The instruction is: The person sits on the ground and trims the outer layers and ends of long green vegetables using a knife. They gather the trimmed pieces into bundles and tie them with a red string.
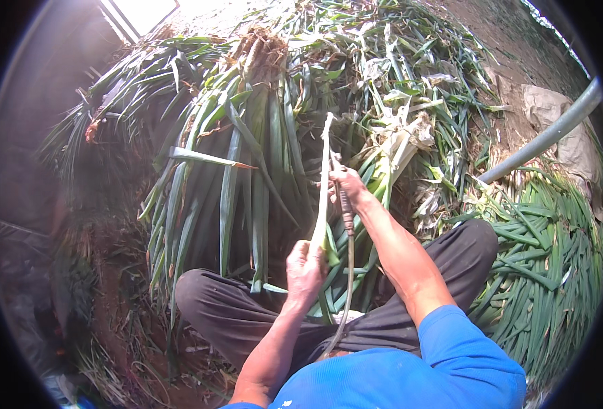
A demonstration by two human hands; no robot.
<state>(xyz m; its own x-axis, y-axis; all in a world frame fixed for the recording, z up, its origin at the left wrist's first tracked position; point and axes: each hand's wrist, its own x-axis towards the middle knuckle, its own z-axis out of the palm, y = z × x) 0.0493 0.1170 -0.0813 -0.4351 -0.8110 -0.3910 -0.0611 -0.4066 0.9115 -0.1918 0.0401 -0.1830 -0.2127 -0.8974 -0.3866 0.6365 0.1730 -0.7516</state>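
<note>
My left hand [304,274] is closed around the lower part of a long green onion [323,187]. Its white stalk points up and away from me, root end at the top. Beside that stalk, my right hand [348,184] grips a hose-fed nozzle [346,213] with a ribbed grip. From the nozzle a thin hose [350,276] runs down toward my lap. Both hands are in front of my crossed legs. The fingers of my right hand are partly hidden behind the nozzle and stalk.
A big heap of unpeeled green onions [260,157] droops ahead and to the left. Pale peeled stalks [400,153] and stripped leaves lie right of centre. More green onions [547,273] are laid at the right. A grey pipe [547,136] slants in there, near a tan sack [553,112].
</note>
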